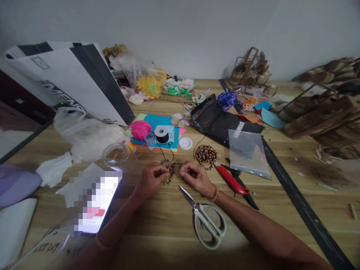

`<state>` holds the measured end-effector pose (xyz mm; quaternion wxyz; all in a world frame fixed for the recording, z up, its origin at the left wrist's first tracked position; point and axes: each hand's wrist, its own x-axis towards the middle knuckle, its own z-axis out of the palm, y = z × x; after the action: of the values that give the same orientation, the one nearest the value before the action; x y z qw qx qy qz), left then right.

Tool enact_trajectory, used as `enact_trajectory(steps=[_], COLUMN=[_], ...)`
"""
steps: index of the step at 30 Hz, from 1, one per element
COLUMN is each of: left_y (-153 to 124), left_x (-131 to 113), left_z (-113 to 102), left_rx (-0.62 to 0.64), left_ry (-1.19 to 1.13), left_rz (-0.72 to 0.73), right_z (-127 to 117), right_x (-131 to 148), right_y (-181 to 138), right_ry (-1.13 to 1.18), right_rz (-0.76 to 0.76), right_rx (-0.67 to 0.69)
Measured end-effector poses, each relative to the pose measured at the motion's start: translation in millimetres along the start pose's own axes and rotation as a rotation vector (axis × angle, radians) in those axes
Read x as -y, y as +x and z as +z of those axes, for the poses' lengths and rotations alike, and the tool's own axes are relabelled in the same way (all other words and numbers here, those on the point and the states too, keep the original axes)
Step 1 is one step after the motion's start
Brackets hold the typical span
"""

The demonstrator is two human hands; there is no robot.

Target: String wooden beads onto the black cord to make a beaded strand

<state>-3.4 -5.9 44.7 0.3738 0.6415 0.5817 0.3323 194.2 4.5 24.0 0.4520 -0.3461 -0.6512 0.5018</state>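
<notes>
The left grip [152,179] has its thumb and fingertips pinched at the edge of a multicoloured beadwork piece [168,170], which lies between the hands, just beside those fingers. The right grip [196,177] also has thumb and fingertips drawn together; anything between them is too small to make out. A few dark beads [177,164] sit in the gap between the two. Just beyond the right grip lies a coil of beads [206,153]; to its right is a red-handled knife [232,180], and on its near side, scissors [196,206] with their points towards the grips. Dark cord loops beyond the beadwork, near a spool of black thread [162,138]. Left of the left grip are a clear jar [116,154] and a lit phone [105,206]. Farther beyond on the bench [160,240] are a pink yarn ball [141,129] and a black padded envelope [215,122].
</notes>
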Motion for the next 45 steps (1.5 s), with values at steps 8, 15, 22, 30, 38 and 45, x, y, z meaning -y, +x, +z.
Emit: enact_trajectory(steps=[8,15,22,30,38,45], left_y=[-2.6,-3.1,-3.1,-3.4,-4.4,-3.9], left_x=[-5.8,-4.9,-0.8,-4.1,-2.2,-4.4], left_z=[7.6,11.0,12.5,12.5,13.2,12.8], left_rx=[0.077,0.109,0.137,0.127,0.139,0.133], left_ry=[-0.58,-0.644,-0.681,-0.622,-0.576,-0.547], left_rz=[-0.295,-0.319,-0.317,-0.298,-0.261,-0.252], right_z=[3.3,3.0,3.4,3.0,3.3,3.4], right_x=[5.8,7.5,9.2,8.4,9.3,9.4], right_y=[-5.0,-5.9,-5.2,-5.4,-5.5,-5.6], right_ry=[-0.31,-0.364,-0.37,-0.376,-0.372,-0.386], right_rz=[-0.382,-0.417,-0.423,-0.419,-0.402,-0.394], right_rx=[0.03,0.049,0.064,0.061,0.077,0.071])
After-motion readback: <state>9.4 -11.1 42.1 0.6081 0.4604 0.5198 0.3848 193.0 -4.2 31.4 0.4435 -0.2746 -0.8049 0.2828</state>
